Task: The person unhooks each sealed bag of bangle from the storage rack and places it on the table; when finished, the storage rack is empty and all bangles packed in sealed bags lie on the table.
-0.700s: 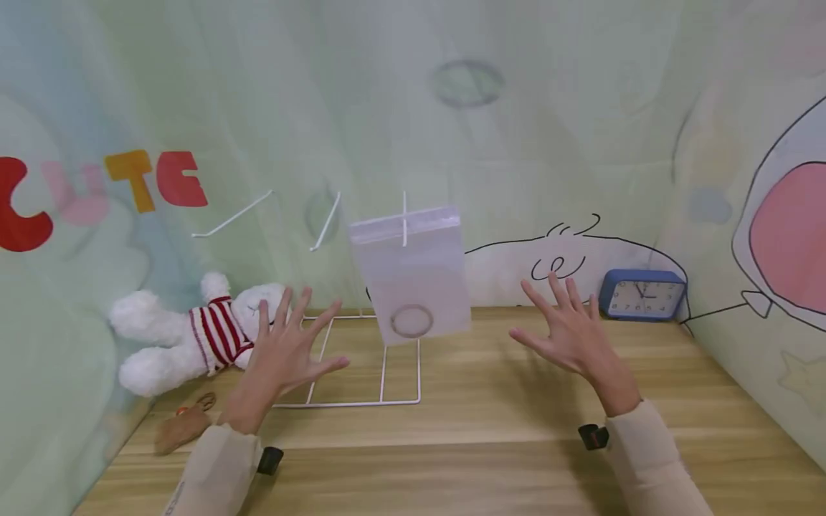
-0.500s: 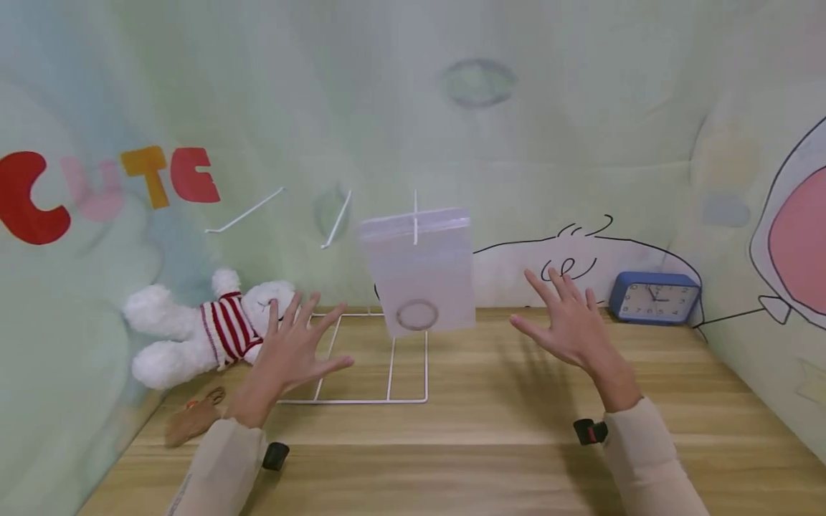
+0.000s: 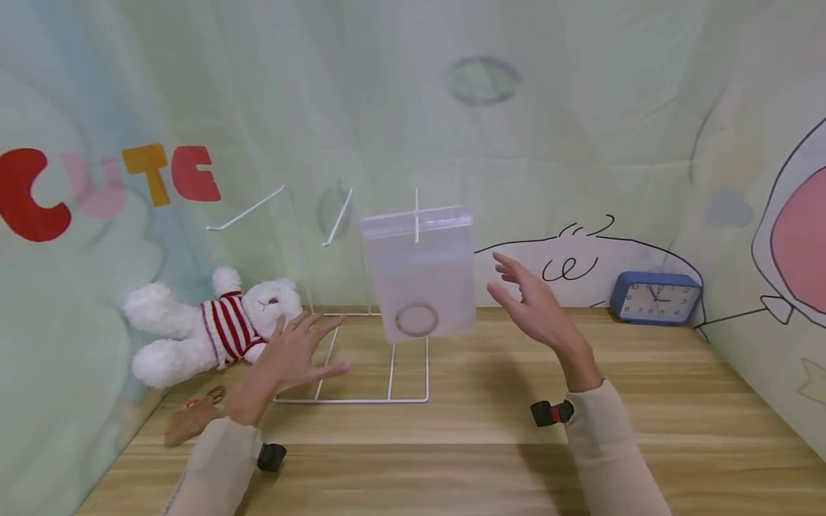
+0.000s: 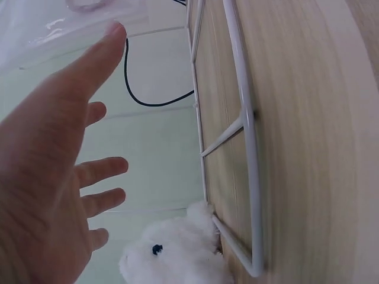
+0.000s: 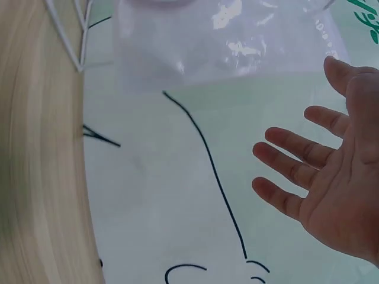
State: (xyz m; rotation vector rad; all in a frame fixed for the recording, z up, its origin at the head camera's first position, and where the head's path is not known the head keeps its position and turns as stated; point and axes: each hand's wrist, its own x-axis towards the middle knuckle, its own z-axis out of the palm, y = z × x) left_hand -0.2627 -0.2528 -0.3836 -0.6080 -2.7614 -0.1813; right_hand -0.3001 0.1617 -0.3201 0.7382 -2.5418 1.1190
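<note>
A clear zip bag (image 3: pixel 426 269) hangs from the right white prong (image 3: pixel 416 218) of a wire rack. Near its bottom shows a ring-shaped thing (image 3: pixel 416 319), pale brown. To the right of the bag my right hand (image 3: pixel 532 304) is raised with fingers extended, apart from the bag in the right wrist view. Left of it, my left hand (image 3: pixel 290 358) is spread over the rack's wire base (image 3: pixel 361 400) and holds nothing. The bag's lower edge also appears beyond my left thumb in the left wrist view.
Two more prongs (image 3: pixel 338 218) stick out to the left. A white plush toy (image 3: pixel 226 326) in a striped sweater lies behind my left hand, with a small brown pouch-like thing (image 3: pixel 192 421) nearer. A blue clock (image 3: pixel 657 297) stands back right on the wooden table (image 3: pixel 464 466).
My right hand has moved left and slightly up toward the bag, turning its palm inward. The left hand stays nearly in place, its fingers a little lower. The head view has shifted slightly.
</note>
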